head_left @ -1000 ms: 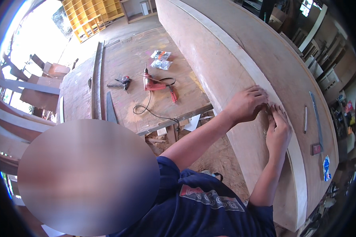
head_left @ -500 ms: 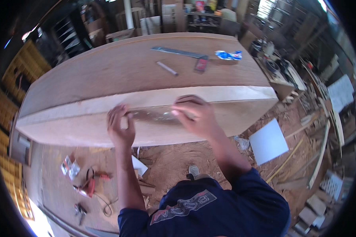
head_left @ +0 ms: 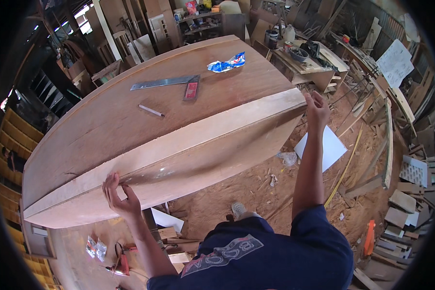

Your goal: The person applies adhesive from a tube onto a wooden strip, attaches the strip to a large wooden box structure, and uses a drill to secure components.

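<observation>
A large curved plywood panel [head_left: 130, 125] lies in front of me, with a pale wooden strip [head_left: 203, 133] running along its near edge and a side face [head_left: 203, 166] below it. My left hand [head_left: 120, 195] presses its fingertips against the side face just under the strip, towards the left end, and holds nothing. My right hand [head_left: 317, 108] reaches out with a straight arm and closes its fingers over the strip's right end at the panel's corner. A small shiny patch [head_left: 164, 170] shows on the side face between my hands.
On the panel lie a metal try square with a red stock [head_left: 169, 84], a short pencil-like stick [head_left: 151, 110] and a crumpled blue and white wrapper [head_left: 226, 63]. On the sawdust floor are a white sheet [head_left: 326, 147], a red power tool [head_left: 123, 263] and wood offcuts [head_left: 406, 198].
My hands have moved far apart along the strip: the left stays near the left end, the right has stretched out to the right corner. The view has swung round the panel.
</observation>
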Tool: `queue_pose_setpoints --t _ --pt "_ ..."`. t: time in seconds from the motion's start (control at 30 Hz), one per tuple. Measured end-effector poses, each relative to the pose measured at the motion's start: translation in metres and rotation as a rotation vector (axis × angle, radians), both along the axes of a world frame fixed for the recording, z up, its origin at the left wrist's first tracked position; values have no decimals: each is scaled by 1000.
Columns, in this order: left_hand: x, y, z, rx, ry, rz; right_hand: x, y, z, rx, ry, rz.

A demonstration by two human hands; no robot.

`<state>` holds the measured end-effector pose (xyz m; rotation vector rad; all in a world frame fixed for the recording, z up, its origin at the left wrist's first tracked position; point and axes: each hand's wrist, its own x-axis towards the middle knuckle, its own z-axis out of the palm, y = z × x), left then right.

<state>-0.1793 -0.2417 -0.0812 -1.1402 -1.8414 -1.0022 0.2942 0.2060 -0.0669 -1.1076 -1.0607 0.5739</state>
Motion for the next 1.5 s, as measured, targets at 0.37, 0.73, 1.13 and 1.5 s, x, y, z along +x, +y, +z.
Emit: queue_pose_setpoints --t 0.37,0.73,1.13,1.5 --pt "3 3 -2 -4 29 63 21 31 -28 -207 -59 248" --pt "9 5 4 -31 24 95 -141 -113 77 651 -1015 950" --pt "108 112 47 -245 -33 -301 -153 -109 63 677 -1047 1063" --pt "119 136 33 -176 -31 -238 -170 -110 74 693 -940 1183"
